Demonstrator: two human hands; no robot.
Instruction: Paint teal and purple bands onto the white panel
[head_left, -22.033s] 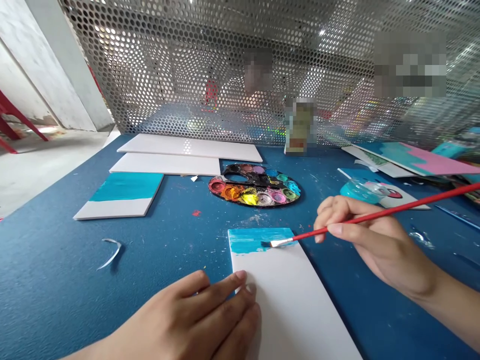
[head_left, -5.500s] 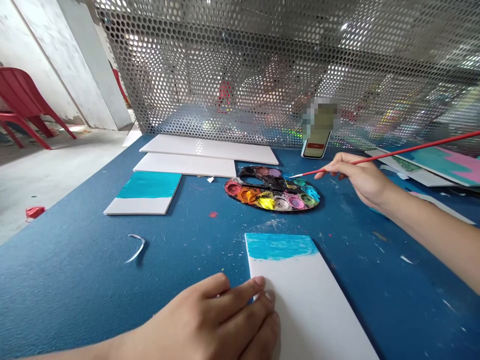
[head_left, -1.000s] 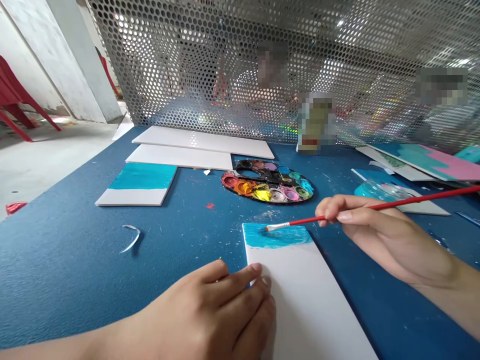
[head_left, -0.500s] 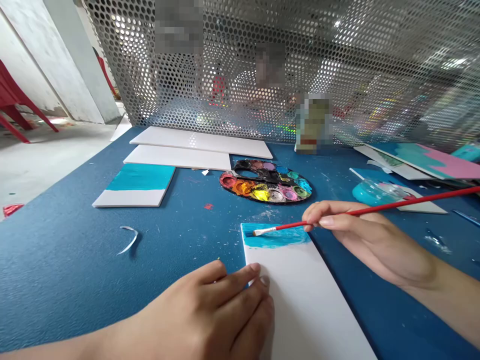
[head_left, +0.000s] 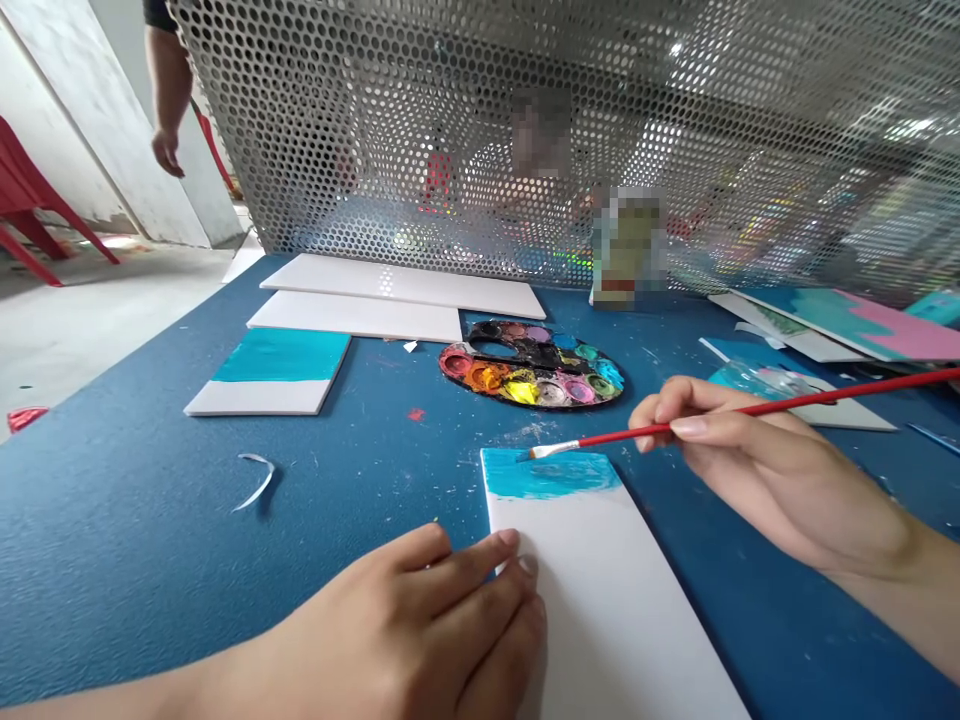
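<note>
Hands apart | left hand [head_left: 405,625] pressing flat on white panel [head_left: 607,610], lying on blue table [head_left: 112,570] | right hand [head_left: 757,470] pinching red-handled paintbrush [head_left: 600,441], bristles over panel's turquoise band [head_left: 551,474] | beyond, paint palette [head_left: 531,376] and second half-painted panel [head_left: 270,378]

Bright daylight, metal screen [head_left: 675,110] glare, warped edges

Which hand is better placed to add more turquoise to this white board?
The right hand, probably: it holds the red-handled paintbrush, bristles at the turquoise band. The left hand only rests its fingers on the white board, holding no brush.
</note>
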